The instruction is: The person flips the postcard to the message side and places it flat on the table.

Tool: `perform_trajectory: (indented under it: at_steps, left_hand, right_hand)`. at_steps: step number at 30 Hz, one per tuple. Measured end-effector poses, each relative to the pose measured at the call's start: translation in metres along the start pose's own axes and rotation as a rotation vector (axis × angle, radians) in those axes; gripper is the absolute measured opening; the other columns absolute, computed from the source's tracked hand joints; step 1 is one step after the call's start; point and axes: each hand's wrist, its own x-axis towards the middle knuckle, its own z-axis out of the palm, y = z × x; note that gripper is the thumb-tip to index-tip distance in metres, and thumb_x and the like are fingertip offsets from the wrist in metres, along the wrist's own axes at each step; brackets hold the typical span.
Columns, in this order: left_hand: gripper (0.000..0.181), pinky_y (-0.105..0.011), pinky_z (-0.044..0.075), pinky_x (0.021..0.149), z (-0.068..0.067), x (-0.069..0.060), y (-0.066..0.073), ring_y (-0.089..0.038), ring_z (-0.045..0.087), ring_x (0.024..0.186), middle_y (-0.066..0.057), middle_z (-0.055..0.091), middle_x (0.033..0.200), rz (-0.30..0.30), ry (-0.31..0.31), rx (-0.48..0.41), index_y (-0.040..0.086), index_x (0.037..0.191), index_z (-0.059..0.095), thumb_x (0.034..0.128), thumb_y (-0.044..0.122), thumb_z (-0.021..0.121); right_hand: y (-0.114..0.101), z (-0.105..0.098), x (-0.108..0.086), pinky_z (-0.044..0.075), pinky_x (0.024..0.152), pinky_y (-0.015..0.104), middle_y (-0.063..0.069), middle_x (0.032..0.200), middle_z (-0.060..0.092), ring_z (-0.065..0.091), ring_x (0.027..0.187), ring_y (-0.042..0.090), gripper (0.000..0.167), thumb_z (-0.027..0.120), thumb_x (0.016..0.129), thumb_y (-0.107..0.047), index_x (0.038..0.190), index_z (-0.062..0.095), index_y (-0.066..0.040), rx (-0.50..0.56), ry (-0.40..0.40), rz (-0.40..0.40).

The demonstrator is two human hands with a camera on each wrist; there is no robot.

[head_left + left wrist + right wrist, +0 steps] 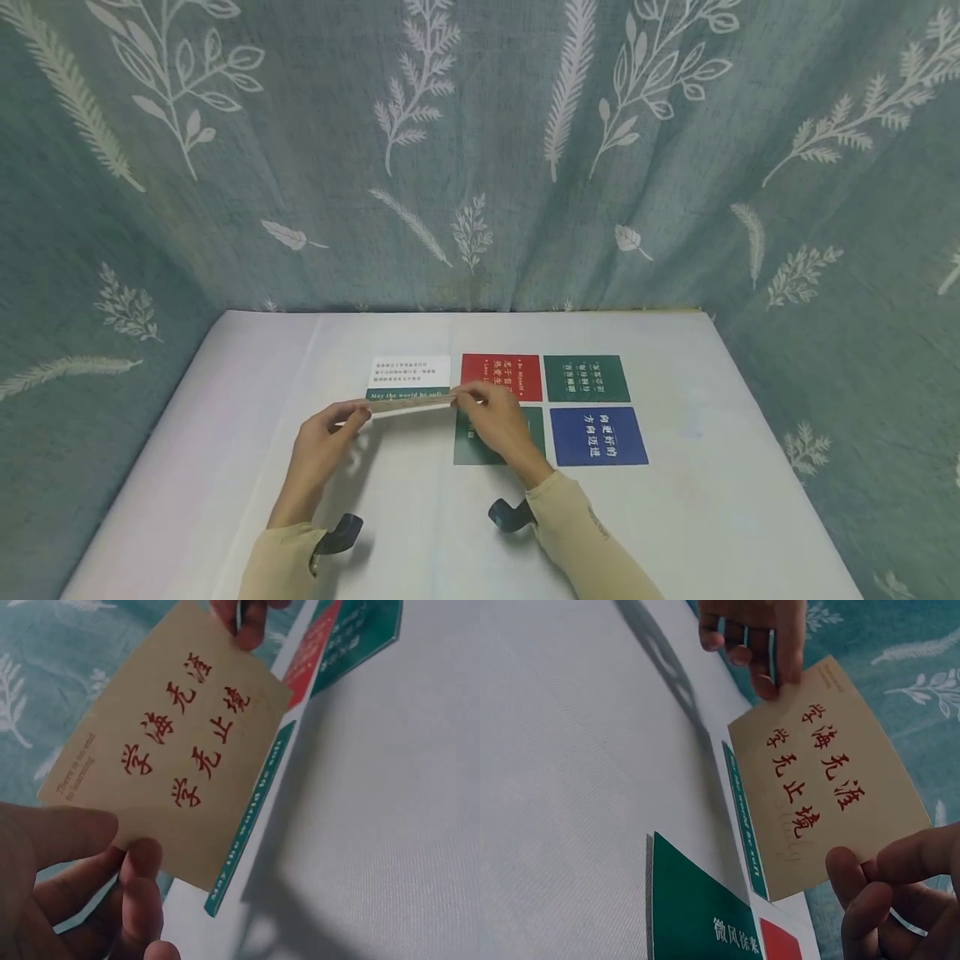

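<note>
A tan card (157, 750) with red Chinese characters is stretched between both hands, raised off the table and tilted. In the head view this card (411, 406) shows nearly edge-on. My left hand (322, 442) pinches its left end between thumb and fingers. At the opposite end my right hand (495, 421) pinches it the same way. Just behind the held card lies a white-and-green card (408, 369), its lower part partly covered. A dark green card (483, 450) lies under the right hand, which hides part of it.
Beyond the right hand lie a red card (525, 379), another green card (587, 379) and a blue card (598, 437), set in rows on the white table (225, 417). A patterned teal curtain (480, 167) surrounds the back and sides. Dark curved mounts (341, 535) stick out at both wrists.
</note>
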Motion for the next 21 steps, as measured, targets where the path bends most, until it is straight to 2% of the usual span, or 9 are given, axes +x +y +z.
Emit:
perform_trajectory:
  at_steps: [3, 6, 9, 13, 17, 21]
  left_hand:
    - [0.045, -0.034, 0.046, 0.084, -0.0003, -0.0006, -0.0001, -0.028, 0.060, 0.114, -0.013, 0.064, 0.129, 0.002, 0.002, -0.018, 0.012, 0.132, 0.066, 0.1004, 0.044, 0.061]
    - [0.042, -0.034, 0.045, 0.084, -0.0004, -0.0006, 0.0008, -0.026, 0.059, 0.111, -0.011, 0.064, 0.129, -0.014, -0.006, -0.059, 0.012, 0.133, 0.066, 0.1026, 0.040, 0.058]
    - [0.043, -0.034, 0.045, 0.085, -0.0005, -0.0012, 0.0016, -0.024, 0.057, 0.110, -0.010, 0.062, 0.131, -0.045, -0.028, -0.094, 0.013, 0.136, 0.064, 0.1044, 0.041, 0.053]
    - [0.049, -0.037, 0.046, 0.087, -0.0003, -0.0025, 0.0012, -0.024, 0.055, 0.111, -0.009, 0.060, 0.136, -0.071, -0.049, -0.118, 0.014, 0.139, 0.062, 0.1039, 0.046, 0.052]
    - [0.053, -0.037, 0.047, 0.090, 0.0004, -0.0026, -0.0001, -0.024, 0.057, 0.112, -0.008, 0.061, 0.136, -0.050, -0.043, -0.119, 0.014, 0.138, 0.063, 0.1003, 0.051, 0.057]
    - [0.051, -0.034, 0.048, 0.084, 0.0015, -0.0032, -0.0023, -0.023, 0.060, 0.106, -0.009, 0.063, 0.131, 0.005, -0.020, -0.071, 0.015, 0.136, 0.064, 0.0973, 0.049, 0.064]
  right_hand:
    - [0.0006, -0.0011, -0.0001, 0.050, 0.086, 0.042, -0.009, 0.094, 0.074, 0.064, 0.093, 0.015, 0.022, 0.062, 0.100, -0.032, 0.111, 0.078, -0.021, 0.039, -0.013, 0.019]
    - [0.0014, -0.0029, 0.0002, 0.050, 0.078, 0.038, -0.004, 0.098, 0.073, 0.062, 0.086, 0.017, 0.028, 0.061, 0.100, -0.039, 0.113, 0.077, -0.021, 0.072, -0.021, 0.045]
    - [0.0019, -0.0051, -0.0006, 0.051, 0.074, 0.035, -0.001, 0.102, 0.072, 0.062, 0.082, 0.017, 0.030, 0.063, 0.099, -0.041, 0.116, 0.076, -0.020, 0.083, -0.026, 0.051]
    - [0.0037, -0.0059, -0.0025, 0.053, 0.076, 0.035, -0.002, 0.106, 0.072, 0.064, 0.088, 0.017, 0.028, 0.067, 0.097, -0.036, 0.117, 0.076, -0.017, 0.059, -0.029, 0.019]
    - [0.0047, -0.0036, -0.0024, 0.052, 0.077, 0.036, -0.004, 0.103, 0.072, 0.062, 0.093, 0.017, 0.023, 0.070, 0.095, -0.030, 0.114, 0.076, -0.018, 0.048, -0.013, 0.005]
    - [0.0038, -0.0012, -0.0013, 0.052, 0.075, 0.036, -0.005, 0.099, 0.072, 0.065, 0.089, 0.015, 0.023, 0.072, 0.092, -0.024, 0.114, 0.075, -0.018, 0.071, 0.007, 0.004]
